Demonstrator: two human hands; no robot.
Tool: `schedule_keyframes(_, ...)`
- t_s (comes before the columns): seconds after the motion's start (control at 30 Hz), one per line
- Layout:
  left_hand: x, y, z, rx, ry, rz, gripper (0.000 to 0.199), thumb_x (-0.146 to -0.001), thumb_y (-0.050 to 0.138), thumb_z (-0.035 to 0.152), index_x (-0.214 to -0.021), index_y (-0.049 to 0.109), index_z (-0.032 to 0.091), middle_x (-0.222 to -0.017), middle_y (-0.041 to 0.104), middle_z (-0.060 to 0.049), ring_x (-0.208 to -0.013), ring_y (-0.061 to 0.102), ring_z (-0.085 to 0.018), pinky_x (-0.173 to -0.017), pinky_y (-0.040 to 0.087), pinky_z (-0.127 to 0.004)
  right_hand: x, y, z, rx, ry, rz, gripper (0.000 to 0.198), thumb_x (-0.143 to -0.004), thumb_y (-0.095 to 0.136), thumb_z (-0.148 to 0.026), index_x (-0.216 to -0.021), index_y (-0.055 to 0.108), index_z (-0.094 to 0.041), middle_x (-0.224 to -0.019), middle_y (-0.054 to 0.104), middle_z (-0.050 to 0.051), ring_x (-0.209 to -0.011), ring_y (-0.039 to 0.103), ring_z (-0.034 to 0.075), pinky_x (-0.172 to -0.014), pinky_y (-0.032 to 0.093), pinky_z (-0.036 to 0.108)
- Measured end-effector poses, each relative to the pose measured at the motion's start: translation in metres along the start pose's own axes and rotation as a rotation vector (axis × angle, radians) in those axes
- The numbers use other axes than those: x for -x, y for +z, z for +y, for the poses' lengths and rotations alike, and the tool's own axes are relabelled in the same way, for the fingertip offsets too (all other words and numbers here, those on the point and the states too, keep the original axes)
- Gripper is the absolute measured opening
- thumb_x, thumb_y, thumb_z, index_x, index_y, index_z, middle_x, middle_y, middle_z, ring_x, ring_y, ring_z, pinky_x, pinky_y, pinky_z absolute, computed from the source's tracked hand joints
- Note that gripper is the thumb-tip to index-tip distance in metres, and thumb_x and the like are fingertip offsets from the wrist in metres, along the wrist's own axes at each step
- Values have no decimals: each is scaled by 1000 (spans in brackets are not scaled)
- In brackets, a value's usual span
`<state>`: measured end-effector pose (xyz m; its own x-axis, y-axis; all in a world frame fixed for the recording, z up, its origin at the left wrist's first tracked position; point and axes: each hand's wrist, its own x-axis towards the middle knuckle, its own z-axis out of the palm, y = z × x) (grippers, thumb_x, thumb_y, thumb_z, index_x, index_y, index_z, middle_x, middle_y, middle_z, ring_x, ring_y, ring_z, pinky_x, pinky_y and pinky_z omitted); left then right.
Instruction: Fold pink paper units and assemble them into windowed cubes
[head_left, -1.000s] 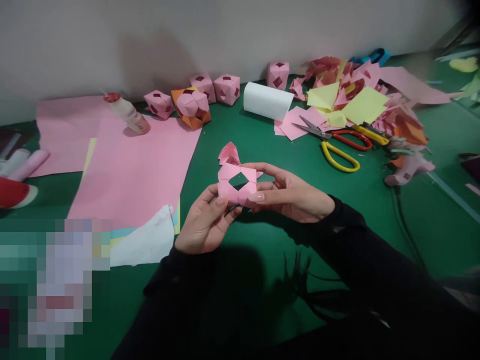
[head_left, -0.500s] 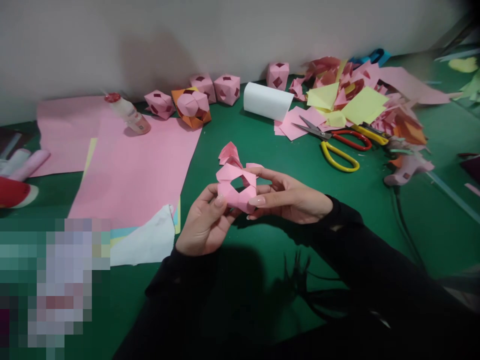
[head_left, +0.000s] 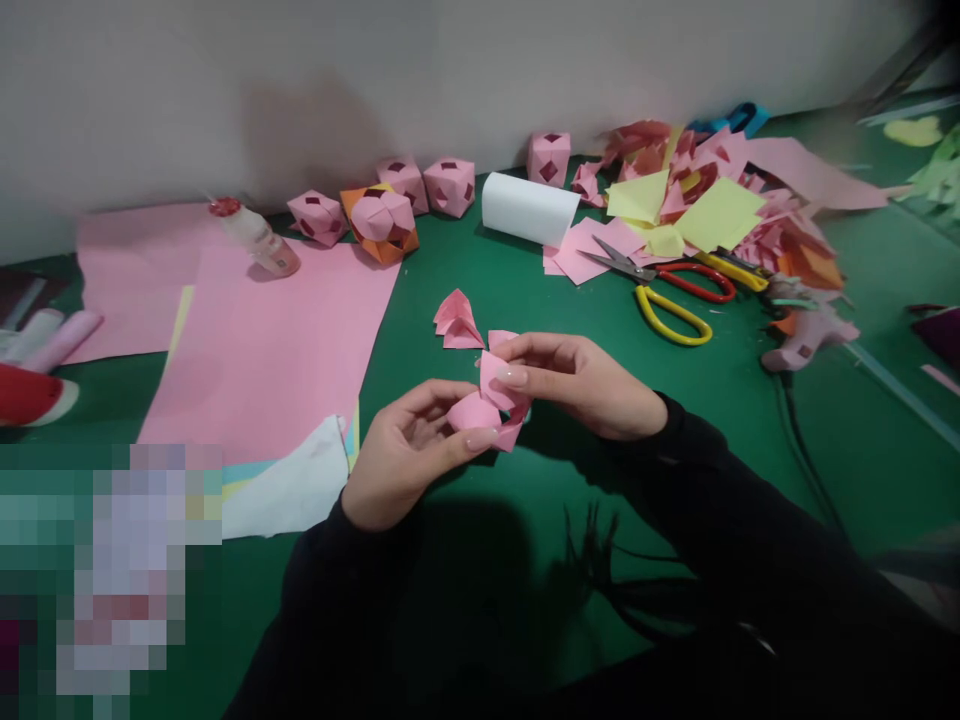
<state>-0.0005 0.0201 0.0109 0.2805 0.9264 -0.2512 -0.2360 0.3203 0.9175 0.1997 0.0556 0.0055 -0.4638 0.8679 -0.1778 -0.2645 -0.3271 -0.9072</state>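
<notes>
Between my two hands is a partly assembled pink folded-paper ball (head_left: 475,412), held just above the green table. My left hand (head_left: 409,445) pinches its lower left side, thumb in front and fingers behind. With thumb and forefinger, my right hand (head_left: 574,385) grips a raised flap at its upper right. Some of the fingers behind the paper are hidden. Just beyond my hands lies a loose folded pink paper piece (head_left: 457,322), with another bit of pink paper (head_left: 504,338) beside my right fingertips.
Finished pink paper balls (head_left: 450,187) line the wall. A white paper roll (head_left: 529,207), scissors (head_left: 679,290) and a heap of paper scraps (head_left: 697,190) lie at the back right. Pink sheets (head_left: 285,350), a small bottle (head_left: 262,240) and a white cloth (head_left: 296,485) are on the left.
The paper ball has been turned, so its open hole no longer faces me. My right hand has shifted its hold to an upper flap; my left thumb has moved right across the front.
</notes>
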Motion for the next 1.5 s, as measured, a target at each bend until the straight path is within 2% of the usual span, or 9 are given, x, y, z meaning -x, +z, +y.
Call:
schedule_keyframes(0.13,-3,-5,-5,94,13,80,31,-68,89,24,-94,73,20,-84,76,0,-76,70,-8,-70,56,-15,-2,1,4,-83,28,61,27,-70,87,-25,-93,74,-18,-83,75,-1,-74,69,10,-75,55,23)
schedule_keyframes(0.23,-5,-9,-6,148,13,53,29,-69,88,22,-93,71,21,-76,75,2,-69,69,-7,-69,56,-15,-3,4,5,-106,35,86,28,-68,88,-24,-92,75,-17,-85,76,-1,-75,69,8,-77,55,22)
schedule_keyframes(0.63,-3,-7,-6,-8,83,63,28,-69,88,19,-92,71,19,-80,76,0,-74,71,-9,-74,59,-18,-4,9,6,-100,-1,109,29,-66,90,-25,-91,76,-18,-84,75,-1,-73,68,9,-74,56,23)
schedule_keyframes(1.03,-3,-9,-4,40,76,73,30,-68,89,22,-92,72,19,-82,77,-1,-72,71,-10,-72,59,-20,-1,6,8,-8,39,74,29,-72,86,-31,-96,77,-17,-92,77,3,-87,72,16,-86,58,31)
schedule_keyframes(1.1,-4,-9,-4,76,63,76,30,-66,90,23,-91,73,19,-79,76,-1,-71,71,-10,-70,58,-18,0,5,7,46,39,53,37,-76,83,-34,-108,75,-18,-93,77,4,-90,72,18,-88,58,33)
schedule_keyframes(1.2,-6,-9,-5,171,33,85,32,-64,91,29,-89,74,20,-74,75,0,-67,69,-9,-65,56,-17,2,5,3,225,-88,-12,70,-76,83,-36,-140,56,-26,-120,73,7,-111,68,24,-94,56,40)
schedule_keyframes(1.27,-7,-9,-6,233,13,97,34,-63,91,36,-88,75,21,-75,75,0,-68,69,-11,-65,58,-20,3,5,0,407,-247,-77,89,-68,89,-36,-146,47,-34,-148,55,6,-134,53,29,-102,52,44)
schedule_keyframes(1.33,-8,-8,-8,272,-5,109,36,-64,90,42,-89,75,22,-82,76,-1,-77,72,-16,-70,60,-26,4,6,0,550,-388,-138,86,-66,90,-36,-143,51,-36,-156,46,3,-144,42,30,-107,49,46)
schedule_keyframes(1.5,-9,-4,-12,286,-26,123,40,-76,77,55,-98,71,22,-107,75,-7,-104,71,-26,-85,61,-39,4,8,8,636,-521,-106,61,-76,83,-36,-133,63,-32,-135,67,2,-129,59,24,-105,52,39)
